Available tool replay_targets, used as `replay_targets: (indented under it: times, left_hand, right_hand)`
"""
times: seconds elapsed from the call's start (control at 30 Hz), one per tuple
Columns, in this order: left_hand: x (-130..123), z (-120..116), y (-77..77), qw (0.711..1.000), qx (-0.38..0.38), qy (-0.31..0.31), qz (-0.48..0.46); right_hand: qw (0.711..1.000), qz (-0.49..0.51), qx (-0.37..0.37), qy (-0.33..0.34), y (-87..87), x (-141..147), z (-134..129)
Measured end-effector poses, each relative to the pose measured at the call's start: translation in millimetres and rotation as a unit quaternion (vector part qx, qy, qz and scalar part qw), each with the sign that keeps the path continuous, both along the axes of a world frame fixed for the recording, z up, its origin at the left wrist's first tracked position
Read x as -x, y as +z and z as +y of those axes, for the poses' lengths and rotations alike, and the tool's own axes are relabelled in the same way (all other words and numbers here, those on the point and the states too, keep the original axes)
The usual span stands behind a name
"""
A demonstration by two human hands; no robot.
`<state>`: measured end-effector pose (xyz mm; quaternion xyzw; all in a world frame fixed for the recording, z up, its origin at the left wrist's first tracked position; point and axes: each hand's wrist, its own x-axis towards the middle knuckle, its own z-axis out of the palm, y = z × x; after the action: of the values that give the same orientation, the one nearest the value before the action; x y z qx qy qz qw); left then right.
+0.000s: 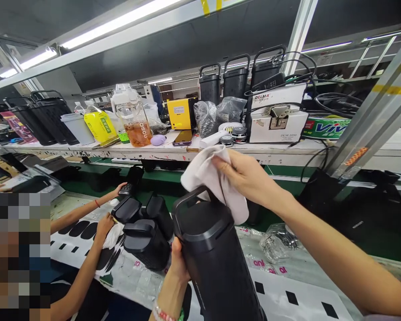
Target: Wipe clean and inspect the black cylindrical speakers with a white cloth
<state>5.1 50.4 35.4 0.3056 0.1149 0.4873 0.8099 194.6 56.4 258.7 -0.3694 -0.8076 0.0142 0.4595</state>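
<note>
My left hand (179, 263) is wrapped round the side of a black portable speaker (217, 258) with a carry handle on its top. The speaker is held up tilted over the bench, and its body hides most of my left fingers. In my right hand (243, 174), thumb and fingers pinch a folded white cloth (200, 171). It drapes down behind the top of the speaker, close to the handle; whether it touches the surface I cannot tell. Several similar black speakers (147, 240) stand on the bench just to the left.
At left, a co-worker's hands (105, 225) handle another white cloth (113, 235) and a black part. Above the bench a shelf (147, 153) bears a tea jug (137, 127), a yellow box (180, 113), a DELMA box (276, 122) and cables. Clear plastic wrap (277, 243) lies at right.
</note>
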Motion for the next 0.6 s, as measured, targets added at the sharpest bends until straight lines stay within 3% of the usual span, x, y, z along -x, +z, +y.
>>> replay_targets:
  times: [0.07, 0.2, 0.27, 0.33, 0.4, 0.5, 0.6]
  left_hand:
    - [2, -4, 5.2, 0.998, -0.042, 0.000, 0.040]
    - [-12, -12, 23.3, 0.986, -0.124, -0.006, 0.110]
    - [-16, -7, 32.5, 0.976, -0.164, -0.002, 0.140]
    - [-8, 3, 37.5, 0.969, -0.186, -0.004, 0.165]
    - [12, 14, 36.4, 0.970, -0.169, -0.015, 0.172]
    - [43, 12, 29.6, 0.979, -0.131, 0.001, 0.156]
    - [48, -17, 34.9, 0.978, -0.152, 0.102, 0.097]
  right_hand:
    - [1.000, 0.006, -0.018, 0.002, -4.5, 3, -2]
    - [0.979, -0.151, 0.050, 0.130, -26.2, 15, -14]
    - [0.977, -0.156, 0.068, 0.131, -41.1, 15, -17]
    - [0.991, -0.067, 0.089, 0.072, -55.9, 3, -18]
    - [0.986, 0.097, 0.117, -0.067, -69.9, -20, -16]
    - [0.908, 0.288, 0.119, -0.278, -92.3, -59, -10]
    - [0.873, 0.343, 0.124, -0.324, -117.0, -71, -4]
